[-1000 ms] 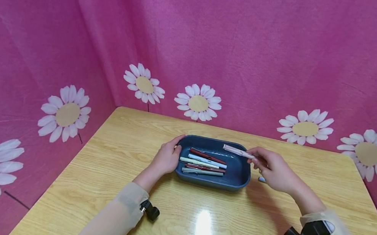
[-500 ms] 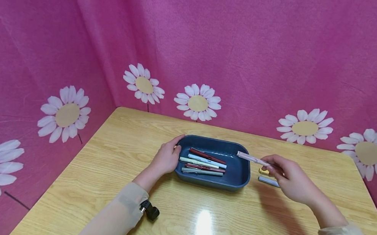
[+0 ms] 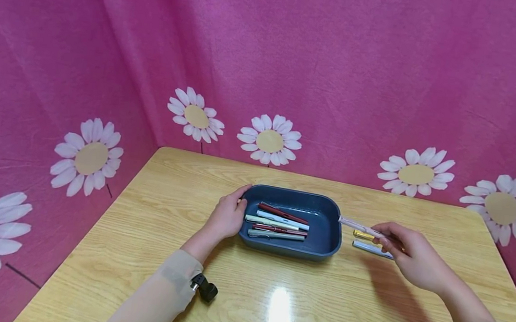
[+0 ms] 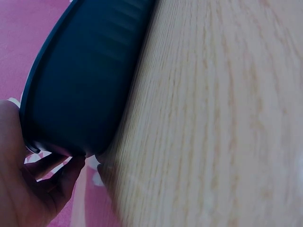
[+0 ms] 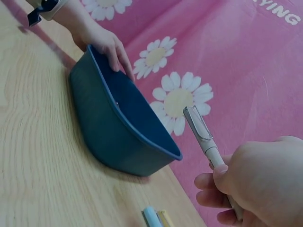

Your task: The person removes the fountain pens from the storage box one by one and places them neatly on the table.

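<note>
A dark blue rectangular bin (image 3: 323, 233) stands on the table, with several capped pens lying inside its left part: dark red (image 3: 283, 213), light blue (image 3: 282, 220), pale green (image 3: 272, 223) and grey ones. My left hand (image 3: 225, 217) grips the bin's left end, thumb over the rim and fingers outside against the wall. To the right of the bin, my right hand (image 3: 419, 259) pinches a pale pink pen (image 5: 201, 130) between thumb and fingers. The pen's clip end points toward the bin's right rim.
Just right of the bin, under my right hand, a yellow pen (image 3: 363, 235) and a light blue pen (image 3: 371, 249) lie side by side on the wooden table (image 3: 234, 295). Pink curtains (image 3: 342, 75) with printed daisies hang behind the table and along its left.
My right hand has moved rightward with the pink pen, from above the bin to beyond its right rim. The two pens on the table have come into fuller view. My left hand stays put.
</note>
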Tool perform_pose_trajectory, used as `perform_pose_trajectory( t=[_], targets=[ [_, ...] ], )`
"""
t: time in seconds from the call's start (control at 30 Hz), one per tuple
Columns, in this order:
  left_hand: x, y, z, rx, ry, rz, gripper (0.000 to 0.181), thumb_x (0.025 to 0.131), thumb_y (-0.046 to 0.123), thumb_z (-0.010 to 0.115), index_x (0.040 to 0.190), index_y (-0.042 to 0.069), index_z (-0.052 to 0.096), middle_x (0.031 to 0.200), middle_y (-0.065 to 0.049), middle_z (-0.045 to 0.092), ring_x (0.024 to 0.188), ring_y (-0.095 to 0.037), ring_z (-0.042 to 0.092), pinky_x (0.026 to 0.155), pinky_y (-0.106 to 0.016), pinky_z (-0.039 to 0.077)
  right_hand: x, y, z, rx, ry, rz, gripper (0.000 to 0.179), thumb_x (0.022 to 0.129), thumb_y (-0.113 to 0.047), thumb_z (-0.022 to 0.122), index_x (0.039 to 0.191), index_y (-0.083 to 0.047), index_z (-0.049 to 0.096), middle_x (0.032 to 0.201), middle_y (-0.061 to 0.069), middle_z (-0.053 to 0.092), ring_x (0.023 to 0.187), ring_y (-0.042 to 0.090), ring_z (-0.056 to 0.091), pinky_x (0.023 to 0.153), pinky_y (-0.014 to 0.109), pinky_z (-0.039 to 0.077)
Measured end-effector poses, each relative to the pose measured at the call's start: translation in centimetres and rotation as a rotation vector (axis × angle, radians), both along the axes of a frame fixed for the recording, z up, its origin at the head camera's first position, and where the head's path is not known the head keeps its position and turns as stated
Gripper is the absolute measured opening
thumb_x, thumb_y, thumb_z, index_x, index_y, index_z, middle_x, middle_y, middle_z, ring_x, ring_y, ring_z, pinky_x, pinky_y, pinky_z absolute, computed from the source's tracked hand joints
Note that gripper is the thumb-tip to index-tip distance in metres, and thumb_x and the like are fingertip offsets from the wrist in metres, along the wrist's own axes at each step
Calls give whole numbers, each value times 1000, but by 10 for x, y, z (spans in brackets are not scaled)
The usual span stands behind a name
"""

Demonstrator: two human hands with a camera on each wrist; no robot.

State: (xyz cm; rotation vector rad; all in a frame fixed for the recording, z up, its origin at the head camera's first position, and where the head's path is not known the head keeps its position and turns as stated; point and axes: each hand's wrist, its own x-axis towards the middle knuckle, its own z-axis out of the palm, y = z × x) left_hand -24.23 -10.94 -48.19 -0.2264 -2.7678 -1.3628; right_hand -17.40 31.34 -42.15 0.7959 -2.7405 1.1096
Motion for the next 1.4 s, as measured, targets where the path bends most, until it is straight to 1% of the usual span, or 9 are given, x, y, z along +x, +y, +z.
perform_pose_trajectory(
  t=[0.17, 0.27, 0.37, 0.5, 0.6, 0.9, 1.13, 1.23, 1.4],
  targets=[
    [0, -1, -1, 5, -4, -3, 47, 113, 15, 44, 160, 11, 49, 152, -20, 56, 140, -34, 52, 118, -52, 39, 4, 6, -6, -1, -15, -11, 19, 103, 7, 61, 118, 0, 71, 96, 5, 70, 79, 12, 63, 65, 23, 51],
    [1, 0, 0, 11, -15, -2, 48, 113, 15, 44, 160, 13, 48, 153, -19, 55, 142, -34, 51, 119, -52, 38, 6, 11, -9, 2, -75, -29, 19, 104, 4, 62, 120, 0, 70, 97, 6, 70, 80, 14, 63, 65, 24, 52],
    [1, 0, 1, 13, -21, 0, 48, 113, 15, 44, 160, 14, 48, 154, -19, 55, 142, -33, 50, 119, -52, 38, 8, 15, -14, -2, -101, -40, 19, 103, 3, 63, 120, -1, 70, 94, 7, 68, 78, 19, 62, 63, 25, 51],
    [2, 1, 3, 12, -20, 1, 48, 113, 15, 44, 160, 13, 48, 153, -19, 55, 142, -35, 50, 118, -54, 38, 10, 19, -21, -17, -81, -39, 16, 103, 2, 64, 118, -1, 70, 88, 6, 65, 75, 19, 61, 61, 25, 49],
    [1, 1, 3, 11, -19, 1, 48, 113, 16, 44, 161, 13, 48, 153, -19, 55, 142, -36, 50, 118, -55, 38, 10, 23, -26, -22, -72, -41, 16, 104, 2, 63, 117, -2, 70, 90, 6, 67, 76, 17, 61, 62, 24, 49],
    [2, 0, 3, 18, -26, 3, 48, 113, 16, 44, 161, 15, 48, 153, -19, 56, 142, -35, 51, 118, -53, 38, 11, 37, -39, 31, -74, -90, 14, 103, 1, 64, 115, -2, 71, 100, 7, 70, 83, 8, 57, 65, 23, 47],
    [1, 1, 2, 25, -32, 5, 48, 113, 16, 44, 161, 14, 47, 154, -18, 55, 142, -34, 50, 118, -54, 38, 13, 45, -51, 59, -66, -101, 14, 102, 4, 64, 112, -2, 72, 95, 3, 67, 79, 5, 52, 61, 24, 44],
    [1, 0, 1, 20, -22, 4, 48, 113, 15, 44, 160, 13, 48, 153, -19, 55, 141, -35, 51, 118, -54, 39, 13, 47, -56, 105, -63, -112, 15, 102, 4, 65, 113, -3, 73, 97, 2, 68, 82, 6, 55, 65, 24, 47],
    [1, 0, 1, 16, -12, 5, 47, 113, 15, 44, 160, 13, 49, 151, -20, 57, 141, -35, 52, 117, -54, 39, 13, 48, -62, 186, -84, -140, 17, 102, 0, 67, 117, -4, 73, 111, 5, 72, 96, 13, 62, 80, 26, 55]
  ],
)
